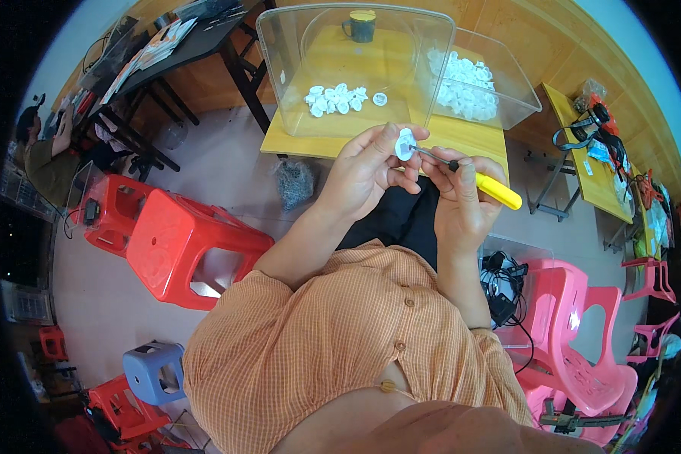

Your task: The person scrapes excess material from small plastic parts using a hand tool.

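Between its thumb and fingers my left hand [367,166] pinches a small round white plastic part [405,144], held up over the table's near edge. My right hand [467,200] grips a screwdriver with a yellow handle [498,191] and a thin metal shaft. The shaft's tip meets the face of the white part; whether it sits in a screw is too small to tell. Beyond my hands, a pile of similar white parts [334,100] lies in a large clear plastic bin [280,45], with one round white piece [380,99] a little apart.
A second clear bin [518,94] heaped with white parts [467,87] stands at the right on the yellow table [461,140]. A dark mug [362,27] is at the back. Red stools [174,242] are at left, pink chairs [564,303] and a box of black cables [501,284] at right.
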### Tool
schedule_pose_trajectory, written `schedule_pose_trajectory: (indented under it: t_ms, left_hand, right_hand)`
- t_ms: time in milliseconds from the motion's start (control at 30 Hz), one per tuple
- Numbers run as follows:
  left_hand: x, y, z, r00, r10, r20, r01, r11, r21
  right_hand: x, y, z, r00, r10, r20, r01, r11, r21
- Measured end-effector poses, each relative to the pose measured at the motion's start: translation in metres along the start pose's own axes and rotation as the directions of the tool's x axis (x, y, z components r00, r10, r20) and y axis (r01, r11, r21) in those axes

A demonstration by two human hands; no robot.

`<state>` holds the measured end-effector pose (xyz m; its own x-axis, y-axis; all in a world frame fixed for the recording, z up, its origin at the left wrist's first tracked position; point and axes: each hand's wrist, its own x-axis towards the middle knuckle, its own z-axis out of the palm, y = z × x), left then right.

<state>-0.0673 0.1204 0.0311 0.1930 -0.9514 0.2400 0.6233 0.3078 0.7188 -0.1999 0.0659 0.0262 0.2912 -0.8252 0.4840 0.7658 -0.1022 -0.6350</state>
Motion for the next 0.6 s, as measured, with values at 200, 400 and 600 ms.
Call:
schedule_pose_trajectory:
  t_ms: [200,400,600]
  left_hand:
    - [0.0004,-0.0027,0.0004,1.000,0.019,-0.002,-0.019,0.998,0.061]
    - [0.0034,-0.0035,0.0005,1.000,-0.006,0.017,0.006,1.000,-0.004]
    - [0.0060,-0.0077,-0.0003,1.000,-0.002,0.013,0.002,1.000,0.024]
  right_hand:
    - [0.0003,0.0034,-0.0038,0.999,-0.021,0.026,0.023,0.996,-0.091]
    - [0.0019,0.0007,-0.0064,0.999,-0.035,0.028,0.037,0.998,-0.057]
    - [0.0029,0.0004,-0.0080,0.998,-0.030,0.054,0.035,0.995,-0.093]
